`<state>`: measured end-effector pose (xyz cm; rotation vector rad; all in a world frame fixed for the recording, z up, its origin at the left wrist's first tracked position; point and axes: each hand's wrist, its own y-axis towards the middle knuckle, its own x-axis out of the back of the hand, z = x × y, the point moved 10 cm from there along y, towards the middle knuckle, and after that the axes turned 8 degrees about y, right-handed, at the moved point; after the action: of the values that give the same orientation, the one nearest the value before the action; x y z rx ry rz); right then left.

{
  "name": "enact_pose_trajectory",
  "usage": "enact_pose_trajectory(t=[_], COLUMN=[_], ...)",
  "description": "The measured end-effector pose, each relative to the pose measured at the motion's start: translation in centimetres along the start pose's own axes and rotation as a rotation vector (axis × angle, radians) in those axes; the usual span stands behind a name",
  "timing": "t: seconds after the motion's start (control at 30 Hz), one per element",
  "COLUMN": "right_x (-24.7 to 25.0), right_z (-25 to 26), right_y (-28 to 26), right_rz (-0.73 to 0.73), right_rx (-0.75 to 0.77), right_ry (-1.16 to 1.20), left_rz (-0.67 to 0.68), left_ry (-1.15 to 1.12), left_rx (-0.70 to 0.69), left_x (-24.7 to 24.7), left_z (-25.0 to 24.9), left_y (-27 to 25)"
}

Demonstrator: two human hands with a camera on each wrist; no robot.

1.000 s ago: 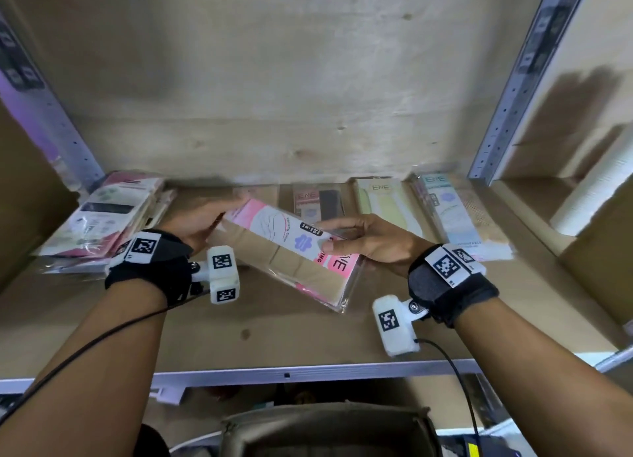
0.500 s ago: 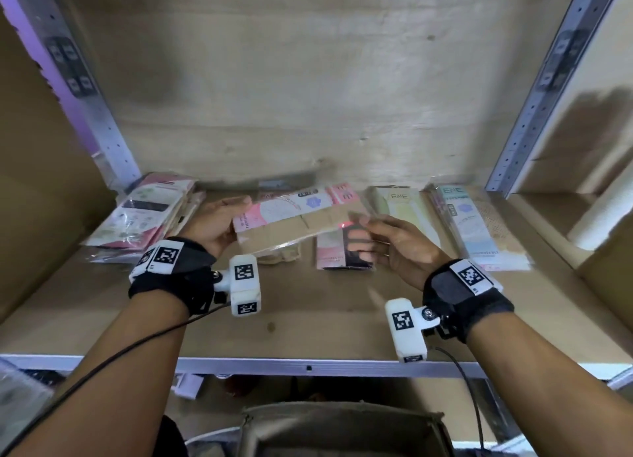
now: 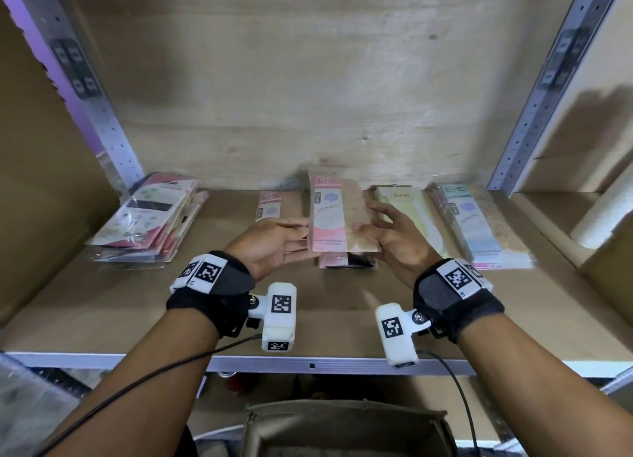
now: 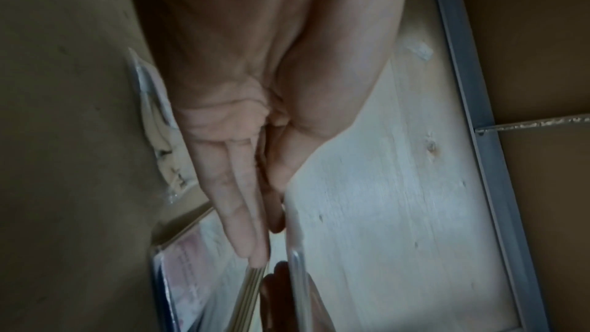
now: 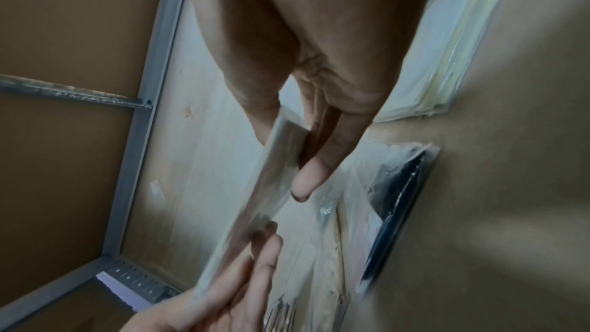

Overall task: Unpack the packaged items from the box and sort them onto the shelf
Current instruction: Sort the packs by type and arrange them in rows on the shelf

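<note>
A pink and tan packet [image 3: 329,217] hangs lengthwise just above a pink and black packet [image 3: 346,261] lying on the wooden shelf [image 3: 137,302]. My right hand [image 3: 394,237] pinches its right edge; in the right wrist view the thumb and a finger sit on opposite sides of the packet [image 5: 277,160]. My left hand [image 3: 274,241] is at its left edge, fingers [image 4: 236,198] straight and lying against it. The left palm [image 5: 223,287] faces the right wrist camera.
A stack of packets [image 3: 147,223] leans at the left end of the shelf. A small pink packet [image 3: 270,206], a yellow one [image 3: 407,203] and a blue one [image 3: 476,223] lie along the back. Metal uprights [image 3: 102,114] [image 3: 534,114] flank the bay. The box [image 3: 346,429] sits below.
The packet has turned from crosswise to lengthwise and moved back over the pink and black packet. My hands have shifted from its ends to its long edges.
</note>
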<state>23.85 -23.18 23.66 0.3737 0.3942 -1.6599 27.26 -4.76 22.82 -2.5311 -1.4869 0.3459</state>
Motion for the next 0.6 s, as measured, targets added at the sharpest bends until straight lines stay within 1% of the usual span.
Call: enact_pose_trajectory(t=[0.13,0.17,0.23,0.3,0.37,0.5,0.53,0.6], right_x=[0.1,0.1,-0.1,-0.4,-0.6,-0.3,-0.2,-0.1], right_z=[-0.2,-0.4,-0.7,-1.1,-1.5,-2.1,-2.2,-2.4], right_y=[-0.1,-0.2,-0.3,-0.4,-0.4,-0.4,-0.4,-0.5], right_rz=[0.056,0.069,0.115,0.174,0.212,0.227,0.233,0.246], right_rx=[-0.017,-0.032,-0.063,-0.092,-0.113,-0.121,-0.128,-0.146], right_ry=[-0.046,-0.056,-0.093,-0.154,-0.209,-0.34,-0.358,-0.385], left_rz=[-0.063,-0.106,-0.233,-0.343,-0.406,-0.516,-0.543,-0.568], left_ry=[0.037,0.058,0.088,0.061,0.035,-0.007,0.01,0.135], left_rx=[0.002,-0.01,-0.055,-0.103,-0.125,-0.2,-0.219,-0.234], left_x=[0.6,1.3,3.2,4.9,6.1,8.4,9.1,10.3], left_z=[0.2,0.0,-0.5,-1.0,-1.3,-2.0,-2.2,-2.4], left_y=[0.6,0.8,1.2,1.3,1.3,0.9,0.8,0.5])
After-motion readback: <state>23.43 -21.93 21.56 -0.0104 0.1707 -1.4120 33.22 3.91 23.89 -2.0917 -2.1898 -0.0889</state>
